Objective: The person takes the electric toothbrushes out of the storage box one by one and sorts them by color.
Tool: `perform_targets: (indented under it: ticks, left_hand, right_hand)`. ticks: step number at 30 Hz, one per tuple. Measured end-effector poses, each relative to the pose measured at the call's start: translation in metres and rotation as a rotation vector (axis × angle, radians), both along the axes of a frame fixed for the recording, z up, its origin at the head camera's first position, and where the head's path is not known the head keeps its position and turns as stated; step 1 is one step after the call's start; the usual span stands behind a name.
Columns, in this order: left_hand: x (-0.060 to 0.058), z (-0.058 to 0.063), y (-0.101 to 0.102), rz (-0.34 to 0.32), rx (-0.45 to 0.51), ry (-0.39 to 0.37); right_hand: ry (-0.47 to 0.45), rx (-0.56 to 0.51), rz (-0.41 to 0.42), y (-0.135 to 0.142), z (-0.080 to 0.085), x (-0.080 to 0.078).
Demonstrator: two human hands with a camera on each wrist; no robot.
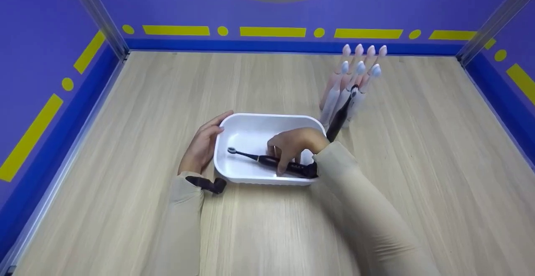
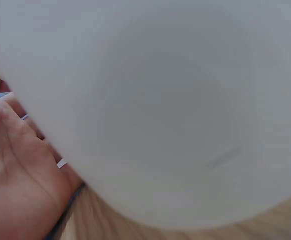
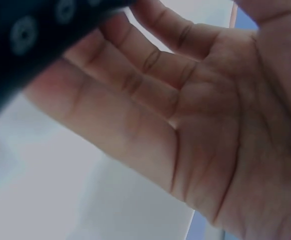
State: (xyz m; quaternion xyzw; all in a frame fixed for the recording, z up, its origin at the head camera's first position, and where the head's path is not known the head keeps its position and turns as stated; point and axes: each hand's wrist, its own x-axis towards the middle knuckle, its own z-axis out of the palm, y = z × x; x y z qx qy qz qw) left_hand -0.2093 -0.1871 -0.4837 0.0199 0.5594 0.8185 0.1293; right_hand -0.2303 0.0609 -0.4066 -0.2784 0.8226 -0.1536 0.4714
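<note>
A white plastic tub [image 1: 250,131] sits mid-table. In it lies a black electric toothbrush [image 1: 261,159], its head toward the left wall. My right hand [image 1: 294,144] reaches inside the tub and pinches the toothbrush's handle between thumb and fingers. In the right wrist view the dark handle [image 3: 30,45] crosses the fingertips. My left hand [image 1: 203,144] rests along the tub's left outer side, fingers extended toward the far corner. The tub wall [image 2: 175,100] fills most of the left wrist view and hides those fingertips.
Right behind the tub, another black toothbrush [image 1: 340,115] stands beside several white toothbrushes [image 1: 331,100] and pinkish ones [image 1: 328,88]. Purple walls with yellow marks [image 1: 271,31] border the wooden table [image 1: 267,226]. A black wrist device [image 1: 207,184] is on the left sleeve.
</note>
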Motion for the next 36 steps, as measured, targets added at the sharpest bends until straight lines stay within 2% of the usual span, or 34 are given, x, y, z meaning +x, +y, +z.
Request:
perform_targets:
  ticks: [9, 17, 28, 36]
  left_hand:
    - [0.0, -0.001, 0.0, 0.0, -0.023, -0.003]
    - [0.0, 0.0, 0.001, -0.001, -0.006, 0.003]
    - [0.0, -0.001, 0.001, 0.0, -0.03, -0.004]
    - [0.0, -0.001, 0.0, -0.005, -0.032, -0.007]
  right_hand:
    - [0.04, -0.029, -0.01, 0.006, 0.003, -0.002]
    - [0.114, -0.046, 0.029, 0.009, 0.01, -0.003]
    - [0.127, -0.067, -0.014, 0.012, 0.018, -0.002]
    - [0.265, -0.087, 0.066, 0.015, 0.027, 0.001]
